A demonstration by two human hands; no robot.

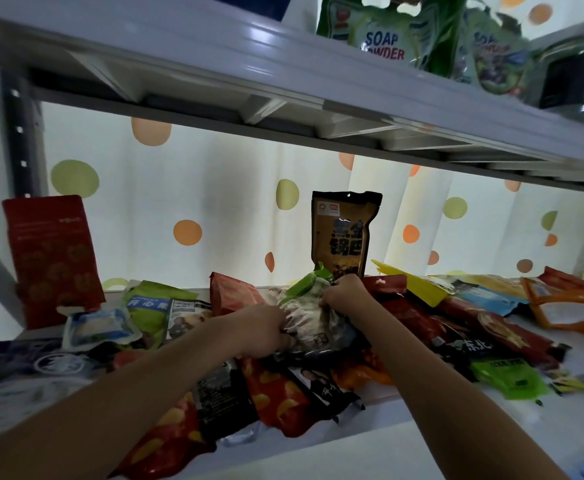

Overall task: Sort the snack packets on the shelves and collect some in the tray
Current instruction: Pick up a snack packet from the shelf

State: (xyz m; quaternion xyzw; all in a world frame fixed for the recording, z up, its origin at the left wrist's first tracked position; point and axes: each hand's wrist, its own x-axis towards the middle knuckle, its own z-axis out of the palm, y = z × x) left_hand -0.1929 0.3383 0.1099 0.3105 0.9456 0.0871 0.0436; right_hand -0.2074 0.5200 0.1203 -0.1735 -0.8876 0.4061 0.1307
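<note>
A heap of snack packets covers the white shelf [456,431]. Both my hands hold one white and green packet [306,308] in the middle of the heap. My left hand [266,329] grips its lower left edge. My right hand [344,294] pinches its upper right edge near the green top. Behind it a brown and black packet [344,233] stands upright against the dotted curtain. Red chip packets [276,400] lie below my hands and overhang the shelf's front edge. No tray is in view.
A tall red packet [51,258] leans at the back left beside a grey shelf post [23,140]. Yellow, orange and red packets [560,299] lie at the right. A green packet [508,377] lies at the front right. The upper shelf [283,81] holds soap powder bags [387,32].
</note>
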